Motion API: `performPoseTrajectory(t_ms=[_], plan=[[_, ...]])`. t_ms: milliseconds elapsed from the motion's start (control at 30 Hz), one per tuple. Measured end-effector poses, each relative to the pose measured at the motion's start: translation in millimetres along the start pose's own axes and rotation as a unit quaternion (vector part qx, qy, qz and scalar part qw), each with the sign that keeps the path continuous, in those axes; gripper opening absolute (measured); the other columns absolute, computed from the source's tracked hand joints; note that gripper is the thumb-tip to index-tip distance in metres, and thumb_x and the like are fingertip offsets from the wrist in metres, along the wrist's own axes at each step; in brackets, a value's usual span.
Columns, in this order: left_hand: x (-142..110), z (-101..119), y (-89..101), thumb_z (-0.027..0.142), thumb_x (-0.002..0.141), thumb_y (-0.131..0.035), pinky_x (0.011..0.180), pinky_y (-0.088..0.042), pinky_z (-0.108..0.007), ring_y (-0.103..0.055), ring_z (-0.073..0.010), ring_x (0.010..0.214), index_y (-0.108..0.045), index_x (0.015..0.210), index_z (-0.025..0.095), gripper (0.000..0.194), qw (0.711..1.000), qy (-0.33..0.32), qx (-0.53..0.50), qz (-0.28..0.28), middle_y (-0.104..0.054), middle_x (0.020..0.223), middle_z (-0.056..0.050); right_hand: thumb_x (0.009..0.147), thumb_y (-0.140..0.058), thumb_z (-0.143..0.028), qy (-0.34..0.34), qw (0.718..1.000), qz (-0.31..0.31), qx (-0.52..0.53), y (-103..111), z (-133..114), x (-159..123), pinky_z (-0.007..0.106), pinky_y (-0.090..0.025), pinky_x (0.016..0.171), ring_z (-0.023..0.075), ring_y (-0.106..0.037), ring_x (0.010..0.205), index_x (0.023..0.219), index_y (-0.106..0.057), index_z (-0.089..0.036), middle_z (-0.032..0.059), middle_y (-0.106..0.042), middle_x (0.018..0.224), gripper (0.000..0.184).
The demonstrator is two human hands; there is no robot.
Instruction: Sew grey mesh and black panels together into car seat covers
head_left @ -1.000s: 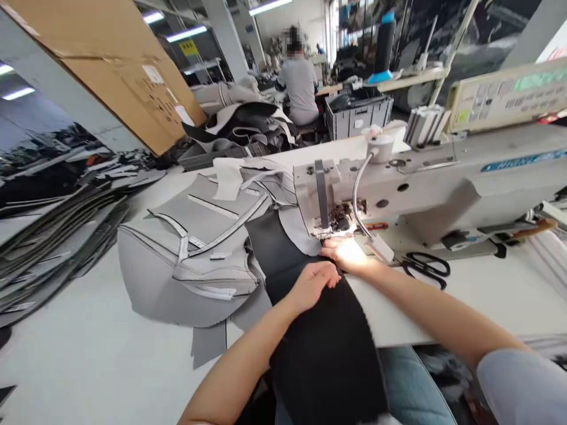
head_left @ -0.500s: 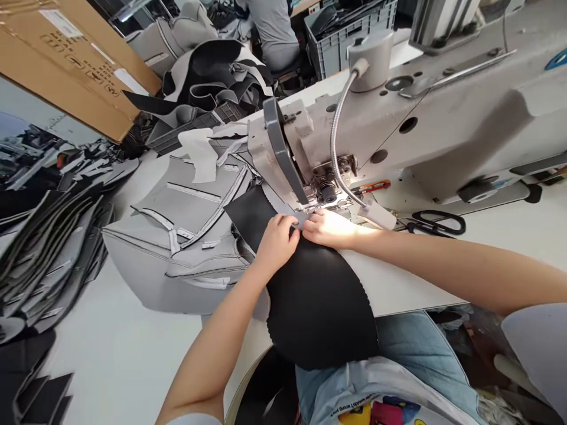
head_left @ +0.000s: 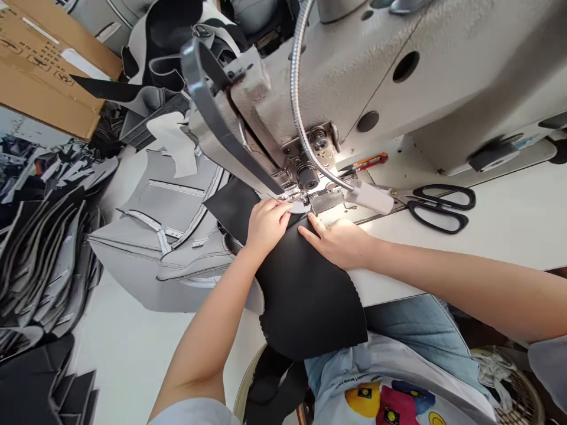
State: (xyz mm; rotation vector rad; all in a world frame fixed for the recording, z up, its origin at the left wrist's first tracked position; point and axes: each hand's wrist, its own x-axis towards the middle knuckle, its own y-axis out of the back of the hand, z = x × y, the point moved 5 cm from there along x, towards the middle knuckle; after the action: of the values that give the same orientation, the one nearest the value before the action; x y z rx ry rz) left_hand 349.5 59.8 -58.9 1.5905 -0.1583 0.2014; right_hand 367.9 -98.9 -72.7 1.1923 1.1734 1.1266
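Observation:
A black fabric panel [head_left: 305,295] lies across the white table edge and hangs into my lap. Its far end sits under the presser foot [head_left: 301,198] of a grey sewing machine [head_left: 398,77]. My left hand [head_left: 266,223] is curled, its fingertips pinching the panel's edge with a pale grey piece right at the foot. My right hand [head_left: 339,241] lies flat on the black panel just right of the needle, fingers stretched toward the foot. A lamp on a flexible neck [head_left: 370,198] lights the spot.
Black scissors [head_left: 440,206] and orange snips [head_left: 367,162] lie on the table to the right. A sewn grey cover [head_left: 172,236] lies to the left, stacked dark strips [head_left: 39,265] beyond it. A cardboard box [head_left: 39,65] stands at the far left.
The view has dropped and closed in on the needle. My right hand flattened out on the black panel; my left hand stayed pinching the edge at the foot.

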Motion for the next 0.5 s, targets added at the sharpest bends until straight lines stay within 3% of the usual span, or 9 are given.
performPoseTrajectory(t_ms=[100,333,500], plan=[[-1,-1,0.9,0.02,0.091,-0.048,0.086,-0.049,-0.036,-0.061,-0.0208,0.088,-0.073,0.095,0.021,0.026,0.999,-0.026,-0.026,0.033,-0.069,0.089,-0.005,0.088,-0.025,-0.011,-0.008,1.0,-0.008,0.008,1,-1,5,0.03,-0.034,0.045,0.0242,-0.064,0.062,0.147,-0.027,-0.005,0.0373,-0.034,0.14,0.059],[6,16,3.1,0.017,0.093,-0.042,0.089,-0.047,-0.034,-0.062,-0.0212,0.09,-0.072,0.095,0.017,0.031,0.986,-0.16,0.036,0.006,-0.068,0.082,-0.006,0.09,-0.026,-0.012,-0.035,0.998,0.005,0.05,1,11,14,0.034,-0.04,0.053,0.0276,-0.064,0.074,0.148,-0.027,-0.009,0.0357,-0.035,0.141,0.058],[7,17,-1.4,0.017,0.093,-0.042,0.09,-0.048,-0.034,-0.062,-0.0212,0.092,-0.072,0.098,0.018,0.031,0.994,-0.108,0.005,-0.023,-0.07,0.088,-0.007,0.089,-0.031,-0.012,-0.011,0.999,0.011,0.04,0,15,14,0.033,-0.039,0.051,0.0282,-0.065,0.072,0.149,-0.027,-0.012,0.0366,-0.035,0.14,0.06]])
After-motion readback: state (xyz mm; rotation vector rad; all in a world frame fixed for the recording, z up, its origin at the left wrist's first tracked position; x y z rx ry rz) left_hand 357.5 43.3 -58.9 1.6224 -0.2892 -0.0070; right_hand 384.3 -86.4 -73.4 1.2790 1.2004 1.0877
